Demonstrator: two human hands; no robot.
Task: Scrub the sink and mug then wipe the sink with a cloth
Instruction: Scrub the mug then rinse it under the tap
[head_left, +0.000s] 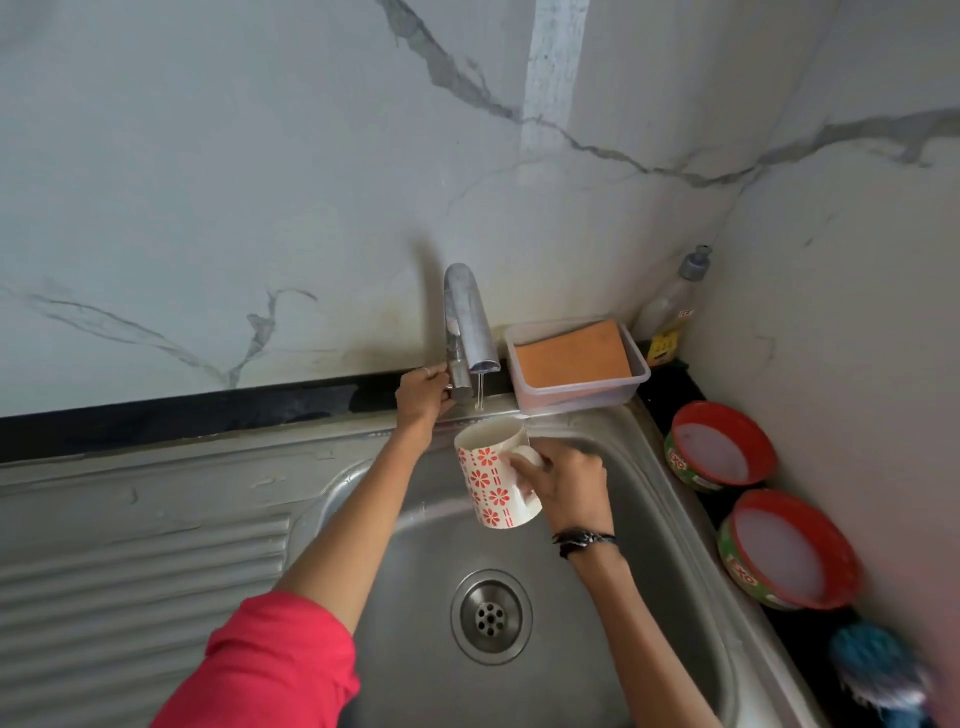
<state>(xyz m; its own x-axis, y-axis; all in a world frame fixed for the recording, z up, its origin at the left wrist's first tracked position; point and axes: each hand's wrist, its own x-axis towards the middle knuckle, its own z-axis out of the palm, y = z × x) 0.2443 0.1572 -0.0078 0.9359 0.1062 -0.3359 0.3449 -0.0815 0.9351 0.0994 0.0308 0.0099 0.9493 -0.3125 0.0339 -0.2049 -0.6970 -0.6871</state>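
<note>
The right hand (566, 480) holds the mug (496, 473) by its handle, upright and slightly tilted, just below and in front of the tap (467, 322). The left hand (422, 396) is closed around the tap's lever, at the tap's left. A thin thread of water falls from the spout behind the mug's rim, so this looks like the rinsing or filling stage of the mug work; whether the flow is being started or stopped cannot be told.

The sink (649, 519) below the tap shows no foam and no scrubber in it, so its scrub seems either finished and rinsed or not begun. The wipe is left to do: the orange cloth (571, 356), if it is a cloth and not a sponge, lies in a clear tray just right of the tap.

The mug's inside is mostly hidden. Far right of the tap a blue brush (872, 670) is blurred and cut off by the frame edge.
</note>
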